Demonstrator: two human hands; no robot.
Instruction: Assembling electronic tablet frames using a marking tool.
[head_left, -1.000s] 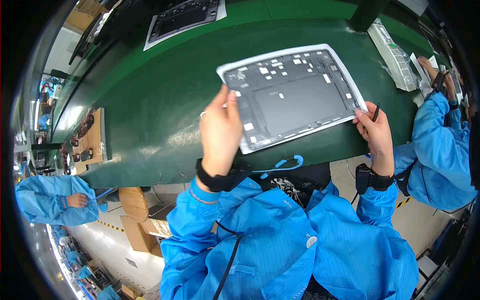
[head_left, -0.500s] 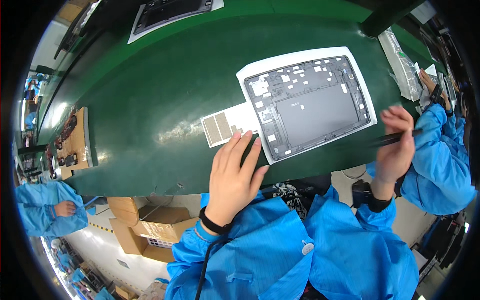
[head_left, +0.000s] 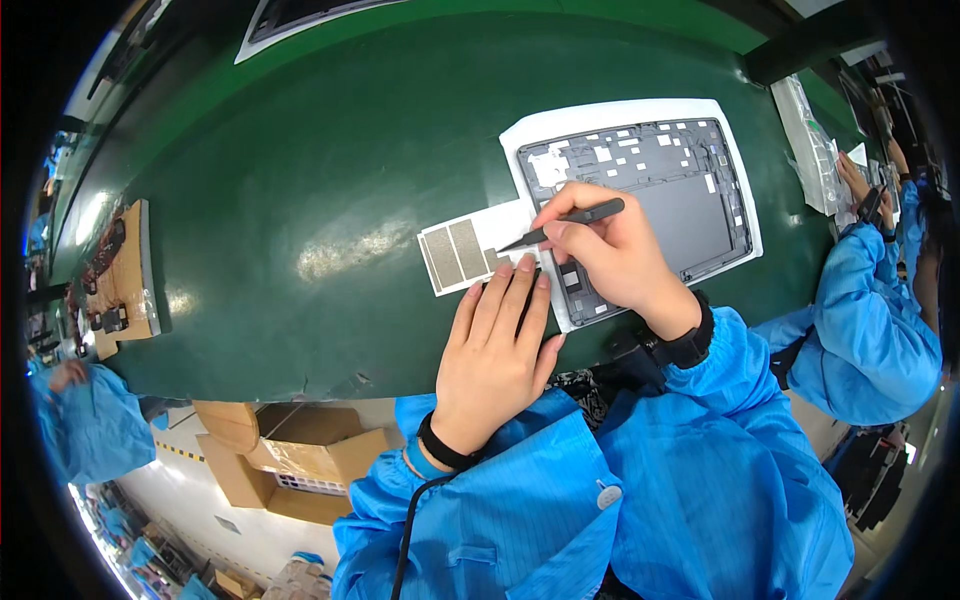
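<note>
My right hand (head_left: 620,247) is closed around black tweezers (head_left: 585,214). Their tips reach a white backing sheet (head_left: 497,222) that carries grey-brown rectangular pieces (head_left: 443,256). Spread flat along the lower edge of that sheet, my left hand (head_left: 500,345) rests its fingertips on it and holds nothing. To the sheet's right lies a dark tablet housing (head_left: 690,215) on a white liner (head_left: 748,190), dotted with small white patches. My right hand covers part of the housing's left half.
Everything rests on a green table (head_left: 250,200). Another dark panel (head_left: 290,18) lies at the far edge. A board with dark parts (head_left: 125,270) sits at the left. An open cardboard box (head_left: 320,455) stands on the floor. Co-workers in blue sit left and right (head_left: 865,320).
My right hand has swung left with the tweezers, from beside the housing to over its left part, bringing the tips to the sheet. My left hand stays at the sheet's edge.
</note>
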